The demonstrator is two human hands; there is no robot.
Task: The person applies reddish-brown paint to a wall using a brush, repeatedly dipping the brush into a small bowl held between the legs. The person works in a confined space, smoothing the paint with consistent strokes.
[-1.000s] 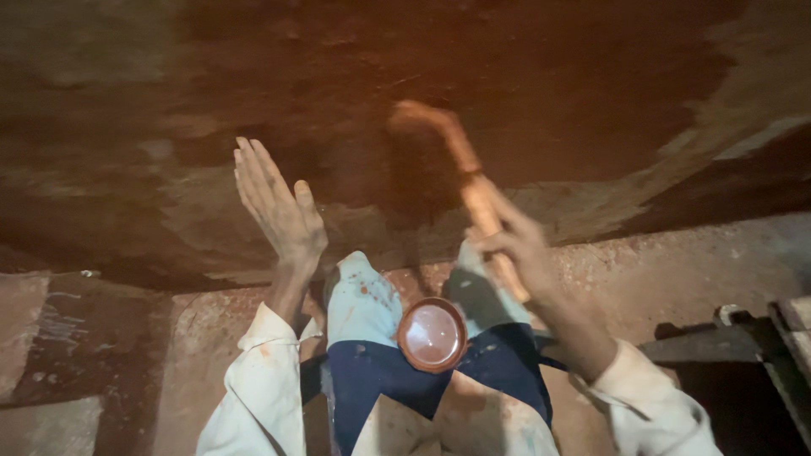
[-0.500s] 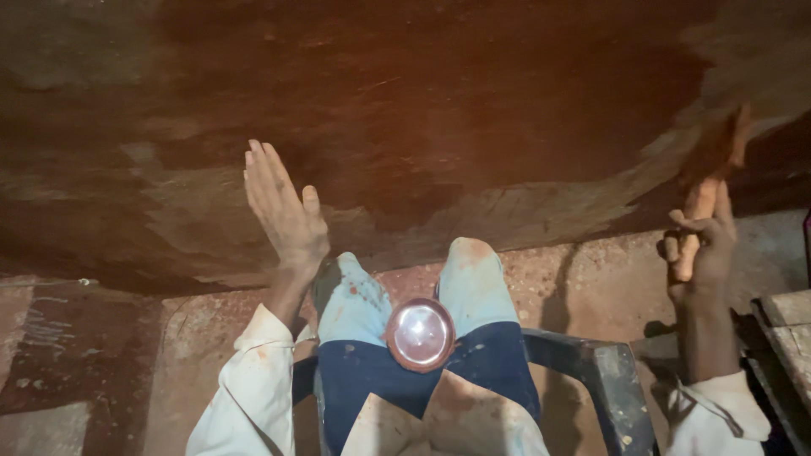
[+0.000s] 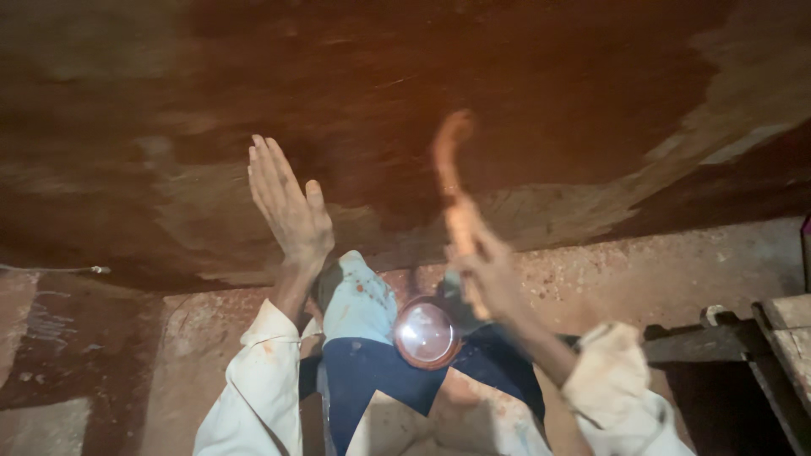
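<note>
Two hands: left hand (image 3: 291, 211) flat, open against the brown wall (image 3: 473, 110); right hand's (image 3: 490, 279) grip closed around a blurred curved wooden tool (image 3: 452, 181) rising above it.

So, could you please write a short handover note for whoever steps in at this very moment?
Left hand: open, palm flat on the dark brown wall surface, fingers up.
Right hand: gripping a curved wooden-handled tool, raised toward the wall; blurred, so its tip is unclear.
A round lamp sits in the lap, between the knees, lit.
Done: upper wall looks dark and smooth.
Left: a lighter, rougher band runs along the wall's lower edge.
</note>
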